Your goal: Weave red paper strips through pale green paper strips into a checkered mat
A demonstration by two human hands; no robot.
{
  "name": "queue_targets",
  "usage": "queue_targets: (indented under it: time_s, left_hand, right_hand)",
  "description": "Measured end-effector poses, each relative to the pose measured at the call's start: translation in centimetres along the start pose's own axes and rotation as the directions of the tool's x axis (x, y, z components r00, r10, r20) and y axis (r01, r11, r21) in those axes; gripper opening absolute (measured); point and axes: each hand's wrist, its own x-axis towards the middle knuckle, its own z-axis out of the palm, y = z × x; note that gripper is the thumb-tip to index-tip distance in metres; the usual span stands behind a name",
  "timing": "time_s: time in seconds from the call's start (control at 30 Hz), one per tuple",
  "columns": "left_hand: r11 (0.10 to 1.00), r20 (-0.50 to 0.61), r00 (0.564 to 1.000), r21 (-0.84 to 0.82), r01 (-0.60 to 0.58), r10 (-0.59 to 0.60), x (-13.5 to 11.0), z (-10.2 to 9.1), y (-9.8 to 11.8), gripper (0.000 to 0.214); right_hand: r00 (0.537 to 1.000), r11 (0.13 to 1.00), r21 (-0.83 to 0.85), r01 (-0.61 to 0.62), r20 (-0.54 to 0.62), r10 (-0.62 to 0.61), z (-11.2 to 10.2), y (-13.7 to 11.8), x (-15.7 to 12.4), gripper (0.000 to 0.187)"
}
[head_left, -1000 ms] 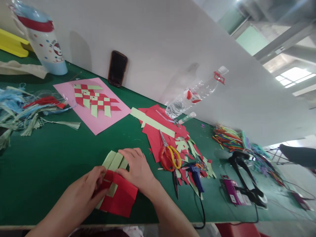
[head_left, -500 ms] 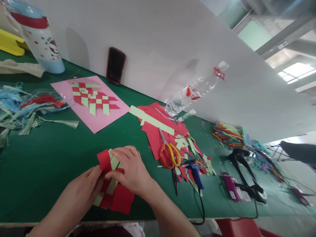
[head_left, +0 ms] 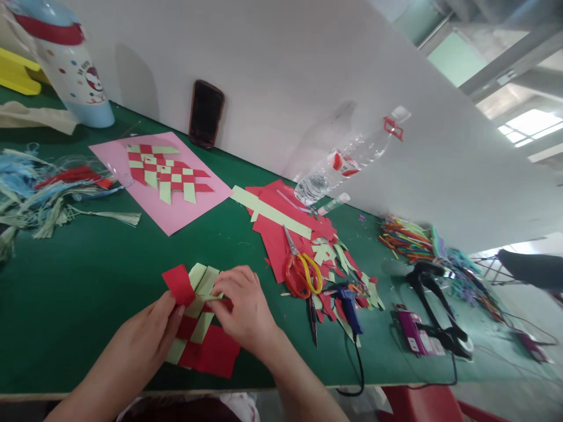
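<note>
Near the table's front edge lies a piece of woven paper [head_left: 188, 328] made of red and pale green strips. My left hand [head_left: 152, 328] is closed at its left side, pinching a red paper strip [head_left: 179, 283] whose end sticks up beyond the fingers. On the right side, my right hand [head_left: 240, 299] pinches a strip at the weave's edge, its thumb and fingertips together; part of that strip is hidden by the fingers. Two pale green strip ends [head_left: 206, 279] point away between the hands. Red paper [head_left: 215, 350] spreads under the lower right of the weave.
Woven paper fish [head_left: 165, 170] lie on a pink sheet [head_left: 169, 220]. To the right are scissors [head_left: 301, 272], paper scraps [head_left: 323, 252], a blue glue gun [head_left: 350, 310] with its cord, and a clear bottle [head_left: 343, 161]. A phone [head_left: 206, 114] leans on the wall; tassels [head_left: 57, 190] lie left.
My right hand has moved slightly right, from flat over the weave to pinching a strip at its edge. The red strip end in my left hand has tilted left, baring the green strip ends.
</note>
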Motion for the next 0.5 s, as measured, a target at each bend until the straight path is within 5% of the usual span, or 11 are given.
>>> queue_targets:
  time_s: [0.27,0.5]
  left_hand:
    - [0.999,-0.012,0.999,0.012,-0.046,0.046,0.3,-0.4,0.3,0.030]
    - [0.987,0.111,0.981,-0.042,-0.154,0.157,-0.4,1.0,-2.5,0.035]
  right_hand:
    - [0.920,0.915,-0.105,0.390,0.084,-0.383,-0.8,-1.1,-4.1,0.006]
    - [0.872,0.834,-0.268,0.482,0.058,-0.486,-0.4,-2.7,-4.1,0.022]
